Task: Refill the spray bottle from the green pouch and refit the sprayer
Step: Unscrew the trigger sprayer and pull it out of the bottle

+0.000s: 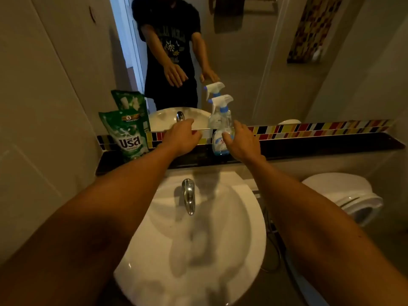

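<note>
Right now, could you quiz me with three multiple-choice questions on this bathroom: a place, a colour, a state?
1. Where does the green pouch stand?
A. in the sink
B. on the dark shelf, left of the spray bottle
C. on the toilet

2. What colour is the spray bottle's collar?
A. red
B. blue
C. yellow

3. Is the sprayer on the bottle?
A. fitted on
B. lying in the sink
C. held in the left hand

Answers: 1 B, it leans by the mirror on the shelf. 2 B, a blue ring under the white head. 3 A, the head sits atop the neck.
</note>
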